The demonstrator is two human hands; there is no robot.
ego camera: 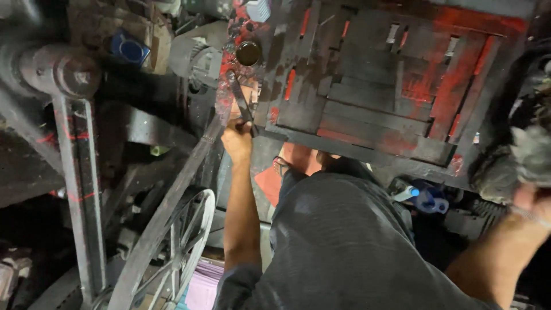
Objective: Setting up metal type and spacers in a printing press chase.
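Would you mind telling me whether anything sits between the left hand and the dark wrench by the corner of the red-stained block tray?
Nothing visible does. The left hand is already closed around the lower end of the wrench, whose upper end reaches toward the round black knob beside the tray. The right hand is far off, holding a grey rag.

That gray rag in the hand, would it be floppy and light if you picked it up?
Probably floppy: the gray rag bunches up in the right hand. Likely light for its size, since it looks like soft cloth. It appears grimy, so it might smear.
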